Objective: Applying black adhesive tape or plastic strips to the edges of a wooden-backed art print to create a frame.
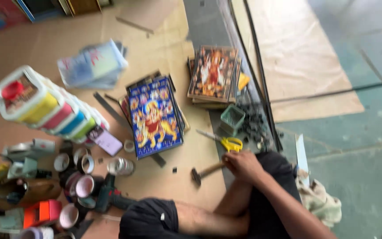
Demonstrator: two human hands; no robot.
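One hand is in view, the right hand [243,164], closed around the wooden handle of a small hammer [205,171] whose dark metal head rests on the brown cardboard floor covering [164,40] just ahead of the person's bent knees. The left hand is out of view. One pair of yellow-handled scissors [226,141] lies just beyond the right hand, near but not touching it. One small green plastic basket [232,118] stands beyond the scissors, beside a heap of small dark pieces [255,126]. Two stacks of colourful framed pictures lie further out: a blue-bordered stack [154,116] to the left, an orange-toned stack [213,73] to the right, apart from each other. Nothing lies between hand and hammer head. Left of the knees are several tape rolls [82,177], too blurred to count, one dark green power drill [107,194], and one tilted column of lidded plastic boxes [45,104]. One crumpled pale cloth [319,199] lies at the right elbow.
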